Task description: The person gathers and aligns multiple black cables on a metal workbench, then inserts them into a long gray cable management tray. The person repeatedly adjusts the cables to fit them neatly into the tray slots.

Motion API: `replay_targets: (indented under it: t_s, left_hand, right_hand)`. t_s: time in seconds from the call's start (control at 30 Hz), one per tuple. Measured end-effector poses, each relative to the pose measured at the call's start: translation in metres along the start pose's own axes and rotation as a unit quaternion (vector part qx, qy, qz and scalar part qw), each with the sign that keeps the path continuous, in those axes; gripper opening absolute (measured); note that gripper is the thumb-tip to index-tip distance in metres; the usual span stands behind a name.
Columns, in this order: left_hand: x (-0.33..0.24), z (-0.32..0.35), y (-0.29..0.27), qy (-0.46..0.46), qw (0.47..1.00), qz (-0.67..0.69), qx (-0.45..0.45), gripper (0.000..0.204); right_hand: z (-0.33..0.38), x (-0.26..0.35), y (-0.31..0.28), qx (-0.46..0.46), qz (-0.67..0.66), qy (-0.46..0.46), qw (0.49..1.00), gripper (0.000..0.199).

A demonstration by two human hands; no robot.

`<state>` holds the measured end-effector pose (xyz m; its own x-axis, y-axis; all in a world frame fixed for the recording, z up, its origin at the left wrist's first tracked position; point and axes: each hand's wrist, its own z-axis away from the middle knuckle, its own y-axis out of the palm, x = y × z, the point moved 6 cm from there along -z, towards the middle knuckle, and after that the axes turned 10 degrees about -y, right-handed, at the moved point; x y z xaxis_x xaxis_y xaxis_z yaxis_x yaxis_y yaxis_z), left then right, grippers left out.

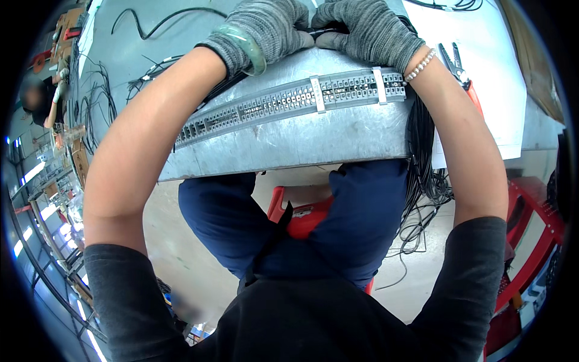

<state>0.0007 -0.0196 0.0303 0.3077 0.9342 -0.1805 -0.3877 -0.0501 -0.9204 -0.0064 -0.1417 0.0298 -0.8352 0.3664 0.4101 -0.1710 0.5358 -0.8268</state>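
My left hand (262, 30) and my right hand (371, 33), both in grey knitted gloves, meet at the top of the view over the metal table. Between them a short stretch of black cable (325, 30) shows, pinched in the fingers of both; the gloves hide the rest of it. Just nearer to me lies a long strip of metal terminal blocks (271, 102), with two light clips (318, 93) across it. To the right of my right wrist, a plier-like hand tool (461, 75) with red handles rests on white paper (491, 60).
A thick bundle of black cables (420, 136) hangs over the table's front edge to the floor on the right. More black wires (99, 102) lie at the left. A red stool (307, 211) is between my legs, red metal steps (531, 229) stand right. Another person (45, 99) is far left.
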Motion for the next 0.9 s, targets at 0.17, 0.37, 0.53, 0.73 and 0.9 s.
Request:
replay_targets:
  t_s: [0.17,0.37,0.53,0.73,0.9]
  left_hand:
    - [0.001,0.001,0.006,-0.042,0.999,-0.031,-0.009,0.035]
    - [-0.006,0.016,0.009,-0.015,0.994,-0.081,-0.069,0.029]
    - [-0.008,0.012,0.014,0.067,0.985,-0.143,-0.073,0.029]
    - [-0.006,0.004,0.004,0.010,0.994,-0.099,-0.033,0.026]
    - [-0.002,0.000,-0.001,-0.020,0.999,-0.024,0.006,0.028]
  right_hand:
    - [-0.002,-0.003,-0.006,0.032,-0.010,0.032,0.999,0.021]
    - [0.037,-0.023,-0.040,0.026,0.149,0.182,0.972,0.037]
    - [0.070,-0.025,-0.032,0.050,0.142,0.260,0.954,0.035]
    - [0.062,-0.018,-0.043,0.058,0.142,0.253,0.955,0.041]
    - [0.059,0.070,-0.029,0.053,0.062,0.100,0.992,0.072]
